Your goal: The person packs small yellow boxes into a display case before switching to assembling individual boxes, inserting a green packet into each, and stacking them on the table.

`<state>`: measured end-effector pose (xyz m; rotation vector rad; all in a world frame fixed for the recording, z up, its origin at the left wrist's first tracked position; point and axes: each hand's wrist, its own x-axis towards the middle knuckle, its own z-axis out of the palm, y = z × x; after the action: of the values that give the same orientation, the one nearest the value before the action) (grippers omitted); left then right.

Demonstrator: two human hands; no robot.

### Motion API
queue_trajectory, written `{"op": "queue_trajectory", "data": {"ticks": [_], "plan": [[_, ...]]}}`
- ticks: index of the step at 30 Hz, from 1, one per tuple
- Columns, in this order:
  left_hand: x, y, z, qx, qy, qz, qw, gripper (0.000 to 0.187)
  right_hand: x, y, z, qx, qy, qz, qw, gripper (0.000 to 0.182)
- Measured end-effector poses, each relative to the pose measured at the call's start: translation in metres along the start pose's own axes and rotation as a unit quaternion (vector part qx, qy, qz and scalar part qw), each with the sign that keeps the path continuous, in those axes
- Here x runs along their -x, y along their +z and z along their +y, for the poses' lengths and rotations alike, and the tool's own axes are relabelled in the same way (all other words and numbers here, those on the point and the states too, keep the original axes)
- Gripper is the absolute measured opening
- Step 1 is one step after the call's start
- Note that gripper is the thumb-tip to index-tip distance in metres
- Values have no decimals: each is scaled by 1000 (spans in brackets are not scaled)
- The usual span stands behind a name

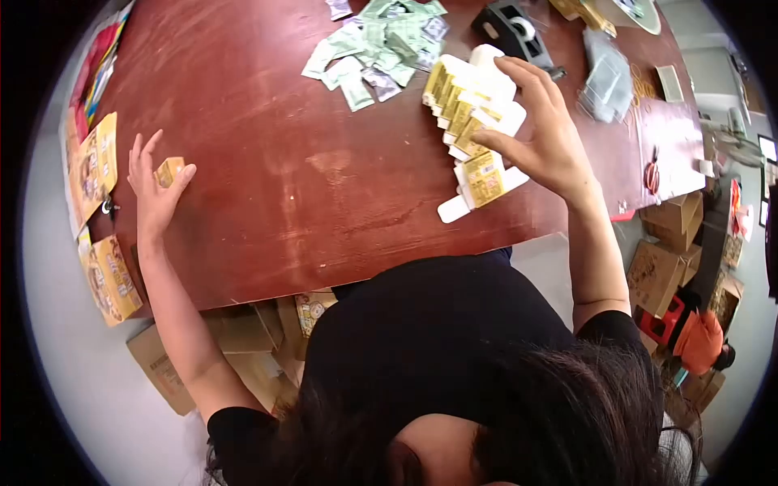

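Observation:
On the left of the table, my left hand has its fingers spread beside a small yellow box. The box shows between thumb and fingers, not gripped. To the right, my right hand hovers with thumb and fingers apart over a row of yellow-and-white flat cartons. These overlap in a slanting line, white flaps sticking out. Beyond the cartons lies a loose pile of small green and purple sachets.
A black tape dispenser stands behind the cartons. Clear plastic bags and red-handled scissors lie at right. Yellow printed packages line the left edge. Cardboard boxes stand on the floor near a person in orange.

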<state>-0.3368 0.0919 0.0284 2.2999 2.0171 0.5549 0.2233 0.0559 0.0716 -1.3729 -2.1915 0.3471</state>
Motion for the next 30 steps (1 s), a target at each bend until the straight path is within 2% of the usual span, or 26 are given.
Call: {"op": "queue_trajectory", "data": {"ticks": [1, 3, 4, 5, 7, 8, 10, 12, 13, 14, 16, 17, 19, 20, 21, 22, 23, 24, 26, 27, 28, 29, 30], "plan": [[-6, 10, 41, 12, 8, -3, 1000, 72, 5, -1, -1, 65, -3, -12, 998, 79], [-7, 23, 125, 146, 43, -14, 988, 63, 21, 7, -11, 106, -16, -87, 990, 81], [-4, 31, 161, 202, 73, -32, 976, 50, 32, 11, -17, 114, -24, -135, 984, 80], [5, 44, 195, 284, 57, -51, 956, 37, 44, 11, -22, 129, -7, -161, 978, 84], [22, 57, 253, 445, -49, -173, 877, 22, 62, 10, -16, 145, 26, -154, 977, 86], [26, 59, 274, 443, -70, -230, 864, 21, 71, 10, -10, 160, 54, -149, 974, 88], [32, 83, 293, 477, -79, -311, 818, 22, 87, 18, 1, 177, 67, -133, 973, 85], [34, 90, 305, 478, -75, -313, 817, 23, 97, 21, 8, 74, 104, -145, 981, 77], [34, 91, 310, 479, -73, -316, 816, 24, 97, 21, 9, 0, 120, -139, 983, 63], [33, 89, 311, 477, -72, -316, 817, 24, 98, 18, 11, -1, 120, -138, 983, 63], [26, 76, 309, 488, -90, -313, 810, 26, 91, 7, 14, -81, 143, -170, 972, 52], [23, 70, 306, 507, -79, -345, 786, 23, 85, -1, 13, -84, 139, -172, 972, 52], [19, 68, 301, 587, -77, -402, 698, 43, 68, -20, 7, -273, 88, -208, 935, 45], [17, 65, 304, 646, -108, -476, 587, 65, 56, -21, 5, -275, 14, -208, 938, 47], [20, 71, 305, 696, -95, -513, 493, 74, 44, -22, 1, -280, 7, -212, 936, 47], [26, 80, 304, 738, -77, -542, 394, 83, 30, -22, -3, -268, -75, -203, 939, 47], [31, 87, 305, 756, -67, -548, 352, 93, 20, -21, -6, -254, -156, -192, 935, 47], [34, 89, 305, 757, -69, -542, 358, 93, 14, -19, -6, -278, -175, -189, 925, 48], [38, 87, 306, 796, -51, -534, 281, 92, 6, -16, -5, -280, -174, -181, 927, 49], [42, 83, 306, 807, -69, -500, 307, 93, 3, -14, -5, -279, -166, -172, 930, 50], [43, 81, 304, 808, -93, -476, 335, 91, 2, -14, -2, -264, -156, -183, 934, 62], [44, 79, 301, 808, -116, -450, 362, 89, 1, -9, -2, -264, -155, -114, 945, 69], [44, 74, 299, 800, -139, -414, 412, 83, 1, -4, -3, -263, -155, -43, 951, 77]]}}
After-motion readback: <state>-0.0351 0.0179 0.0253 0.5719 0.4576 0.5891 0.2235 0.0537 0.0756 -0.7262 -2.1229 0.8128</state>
